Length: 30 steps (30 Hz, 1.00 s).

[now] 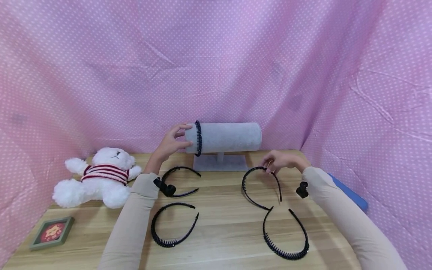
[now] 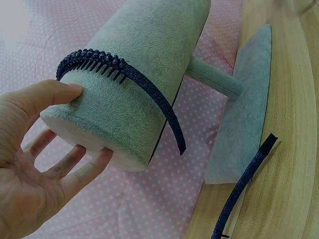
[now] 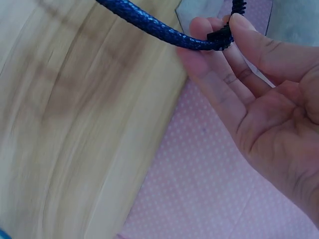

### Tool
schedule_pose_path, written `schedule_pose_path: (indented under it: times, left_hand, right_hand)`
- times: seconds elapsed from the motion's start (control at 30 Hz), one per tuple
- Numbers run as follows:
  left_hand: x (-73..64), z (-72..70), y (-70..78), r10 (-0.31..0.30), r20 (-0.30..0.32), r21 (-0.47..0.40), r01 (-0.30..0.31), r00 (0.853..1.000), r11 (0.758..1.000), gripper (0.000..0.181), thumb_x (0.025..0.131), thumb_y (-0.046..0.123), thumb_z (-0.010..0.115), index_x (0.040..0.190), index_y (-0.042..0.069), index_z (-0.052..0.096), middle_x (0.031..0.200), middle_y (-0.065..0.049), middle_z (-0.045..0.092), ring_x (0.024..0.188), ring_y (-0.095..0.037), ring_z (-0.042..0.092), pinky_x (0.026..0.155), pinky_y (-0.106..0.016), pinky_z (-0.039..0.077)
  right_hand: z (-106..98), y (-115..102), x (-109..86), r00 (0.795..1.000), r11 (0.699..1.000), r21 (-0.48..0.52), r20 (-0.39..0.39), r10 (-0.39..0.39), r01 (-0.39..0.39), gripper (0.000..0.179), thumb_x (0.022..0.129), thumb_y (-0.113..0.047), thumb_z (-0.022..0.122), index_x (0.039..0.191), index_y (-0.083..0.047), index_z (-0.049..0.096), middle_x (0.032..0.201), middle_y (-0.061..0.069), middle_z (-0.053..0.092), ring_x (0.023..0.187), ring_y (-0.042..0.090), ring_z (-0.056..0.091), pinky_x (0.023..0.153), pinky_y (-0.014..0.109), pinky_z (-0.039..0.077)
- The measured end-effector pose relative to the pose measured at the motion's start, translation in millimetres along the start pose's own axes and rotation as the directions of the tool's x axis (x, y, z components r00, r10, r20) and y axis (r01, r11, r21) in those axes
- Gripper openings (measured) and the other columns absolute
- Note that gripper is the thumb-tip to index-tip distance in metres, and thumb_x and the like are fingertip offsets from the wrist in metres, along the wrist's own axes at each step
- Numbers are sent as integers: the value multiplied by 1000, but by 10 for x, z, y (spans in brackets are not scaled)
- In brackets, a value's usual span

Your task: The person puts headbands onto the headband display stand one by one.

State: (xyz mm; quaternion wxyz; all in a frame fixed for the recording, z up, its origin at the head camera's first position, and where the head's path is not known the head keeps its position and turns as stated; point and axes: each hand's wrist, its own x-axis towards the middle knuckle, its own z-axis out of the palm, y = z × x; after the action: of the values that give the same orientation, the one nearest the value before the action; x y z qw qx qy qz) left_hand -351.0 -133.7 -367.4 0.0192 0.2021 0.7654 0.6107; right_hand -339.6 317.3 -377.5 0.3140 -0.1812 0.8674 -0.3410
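A grey velvet T-bar display stand [image 1: 231, 137] stands at the back of the wooden table. Around its left end sits a dark beaded headband [image 1: 198, 138], its comb teeth against the velvet. My left hand [image 1: 170, 142] holds that end of the bar; in the left wrist view the thumb lies on the bar beside the headband and the fingertips touch the end face. Right of the stand's base, my right hand [image 1: 280, 160] pinches another dark headband [image 3: 159, 32] between thumb and fingers at its toothed part. This headband is raised at the hand, with its tips toward the table front.
Two headbands lie on the left, one farther back [image 1: 180, 168] and one nearer [image 1: 153, 225]; another headband [image 1: 287, 256] lies front right. A white teddy bear [image 1: 104, 180] and a small green frame [image 1: 52, 232] are at left. A blue object [image 1: 351, 193] is beyond the right sleeve.
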Motion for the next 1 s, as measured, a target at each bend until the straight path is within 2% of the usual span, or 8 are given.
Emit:
schedule_pose_path:
  times: [0.1, 0.33, 0.57, 0.73, 1.0]
  left_hand:
    - [1, 2, -2, 1, 0, 0, -1, 1000, 1000, 61, 91, 4, 74, 147, 10, 51, 172, -2, 18, 150, -39, 29, 92, -59, 58]
    - [1, 8, -5, 1, -6, 1, -1, 1000, 1000, 61, 91, 3, 74, 147, 10, 52, 171, -3, 18, 150, -40, 29, 92, -60, 58]
    - [-14, 6, 19, -2, -7, 2, 2, 1000, 1000, 61, 91, 3, 74, 147, 10, 52, 172, -2, 17, 150, -40, 29, 92, -59, 58]
    - [-21, 2, 25, -6, -11, 0, 6, 1000, 1000, 61, 91, 3, 74, 147, 11, 52, 171, 0, 17, 150, -40, 30, 94, -60, 57]
    - [-37, 21, 35, -13, -15, -9, 13, 1000, 1000, 62, 91, 3, 75, 147, 11, 51, 171, -3, 19, 150, -40, 30, 95, -60, 56]
  right_hand:
    - [-56, 33, -75, 1000, 1000, 1, -16, -1, 1, 36, 92, 3, 68, 127, 9, 62, 101, 8, 73, 99, 30, 70, 79, 38, 63]
    - [-144, 119, -260, 994, 999, 31, -102, -26, 29, 40, 92, 1, 69, 129, 12, 58, 103, 13, 73, 96, 27, 72, 80, 42, 63]
    - [-233, 214, -427, 974, 994, 99, -226, -13, 36, 44, 94, 2, 67, 133, 14, 53, 109, 21, 73, 99, 29, 72, 83, 44, 63]
    - [-270, 254, -509, 969, 986, 160, -246, -13, 53, 46, 96, 3, 62, 138, 16, 47, 116, 29, 69, 99, 24, 73, 88, 48, 62]
    - [-265, 331, -559, 959, 969, 230, -283, -23, 91, 49, 95, 5, 62, 140, 16, 44, 115, 23, 71, 99, 21, 74, 90, 48, 61]
